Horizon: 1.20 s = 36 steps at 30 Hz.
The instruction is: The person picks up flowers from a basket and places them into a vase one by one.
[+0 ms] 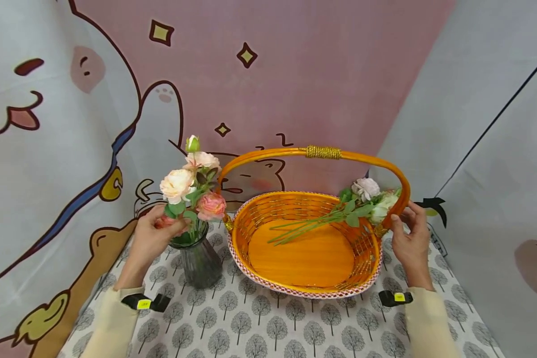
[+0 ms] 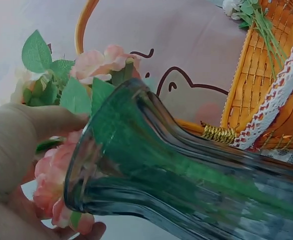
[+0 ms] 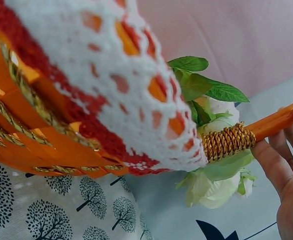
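Note:
My left hand (image 1: 154,233) is at the mouth of a ribbed, smoky glass vase (image 1: 201,263), its thumb and fingers around a coral-pink artificial flower (image 2: 56,175) low in the bunch. Above it in the vase stand a cream flower (image 1: 176,186), a pink flower (image 1: 211,206) and a green bud (image 1: 192,143). With my right hand (image 1: 410,241) I hold the right base of the arched handle (image 1: 400,196) of an orange woven basket (image 1: 302,258), just above its gold cord binding (image 3: 229,142). Loose flower stems (image 1: 309,226) lie across the basket, blooms resting at its right rim.
The basket stands right of the vase on a white cloth (image 1: 259,328) printed with grey trees. White-and-red lace trims the basket's rim (image 3: 121,90). Behind hangs a pink and white curtain (image 1: 313,89) with cartoon drawings.

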### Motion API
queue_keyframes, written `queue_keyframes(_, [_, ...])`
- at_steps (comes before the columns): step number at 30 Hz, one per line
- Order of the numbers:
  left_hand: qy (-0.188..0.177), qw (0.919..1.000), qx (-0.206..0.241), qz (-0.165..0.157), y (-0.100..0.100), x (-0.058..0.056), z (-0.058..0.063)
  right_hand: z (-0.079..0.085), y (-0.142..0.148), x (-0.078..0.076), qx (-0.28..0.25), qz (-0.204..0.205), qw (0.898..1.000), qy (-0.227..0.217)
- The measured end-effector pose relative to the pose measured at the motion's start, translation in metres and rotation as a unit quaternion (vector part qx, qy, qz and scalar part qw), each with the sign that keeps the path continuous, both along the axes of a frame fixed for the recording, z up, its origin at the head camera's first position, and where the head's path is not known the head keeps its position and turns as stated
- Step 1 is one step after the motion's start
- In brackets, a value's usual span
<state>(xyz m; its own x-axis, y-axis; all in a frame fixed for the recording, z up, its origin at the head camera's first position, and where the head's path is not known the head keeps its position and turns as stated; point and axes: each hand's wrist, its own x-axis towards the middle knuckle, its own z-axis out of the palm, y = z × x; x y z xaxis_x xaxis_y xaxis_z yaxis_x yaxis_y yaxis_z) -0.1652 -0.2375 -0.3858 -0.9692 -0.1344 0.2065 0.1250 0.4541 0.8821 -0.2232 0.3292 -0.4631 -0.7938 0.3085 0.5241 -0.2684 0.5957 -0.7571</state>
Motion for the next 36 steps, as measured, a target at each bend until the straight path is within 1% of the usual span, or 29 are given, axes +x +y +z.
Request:
queue_keyframes(2, [-0.005,0.9998,0.016,-0.003,-0.001,0.001,-0.001,0.000,0.000,0.000,0.002,-0.004,1.000,-0.008])
queue_keyframes(5, [0.001,0.9996,0.027,-0.007,-0.003,0.002,0.000,-0.001,0.000,-0.001,0.001,-0.007,1.000,-0.011])
queue_keyframes(7, [0.012,0.9998,0.018,-0.001,-0.005,0.002,0.002,-0.001,0.000,-0.001,0.000,-0.006,1.000,-0.009])
queue_keyframes(8, [0.017,0.9998,0.007,0.008,-0.005,0.003,0.002,-0.001,0.000,-0.002,0.000,-0.004,1.000,-0.006])
queue_keyframes(12, [0.052,0.9976,-0.018,0.040,-0.005,0.005,0.007,-0.001,0.000,-0.002,-0.002,0.009,1.000,0.010])
queue_keyframes(14, [0.070,0.9960,-0.019,0.052,-0.004,0.007,0.010,-0.001,0.000,-0.001,-0.004,0.014,1.000,0.014])
queue_keyframes(18, [0.102,0.9927,0.009,0.063,0.000,0.012,0.017,-0.001,-0.001,0.000,-0.005,0.010,1.000,0.005])
queue_keyframes(20, [0.126,0.9897,0.029,0.061,0.002,0.014,0.019,-0.001,-0.001,0.000,-0.005,0.006,1.000,-0.001])
queue_keyframes(22, [0.157,0.9850,0.046,0.055,0.004,0.015,0.021,-0.001,-0.001,0.000,-0.004,0.002,1.000,-0.007])
queue_keyframes(24, [0.200,0.9770,0.064,0.040,0.007,0.017,0.023,-0.001,-0.001,0.000,-0.003,-0.004,1.000,-0.010])
queue_keyframes(25, [0.224,0.9713,0.072,0.032,0.008,0.017,0.024,-0.001,-0.001,0.000,-0.003,-0.005,1.000,-0.010])
queue_keyframes(27, [0.275,0.9576,0.085,0.016,0.010,0.019,0.027,-0.002,-0.002,-0.001,-0.003,-0.003,1.000,-0.004])
queue_keyframes(30, [0.343,0.9324,0.113,-0.011,0.015,0.022,0.032,-0.003,-0.001,-0.002,-0.005,0.009,1.000,0.013])
queue_keyframes(32, [0.375,0.9163,0.137,-0.028,0.019,0.024,0.035,-0.003,-0.001,-0.002,-0.006,0.016,1.000,0.020])
queue_keyframes(34, [0.398,0.9020,0.160,-0.050,0.025,0.026,0.037,-0.002,-0.002,-0.001,-0.005,0.014,1.000,0.019])
queue_keyframes(36, [0.413,0.8906,0.175,-0.073,0.032,0.028,0.039,-0.001,-0.002,0.000,-0.005,0.010,1.000,0.014])
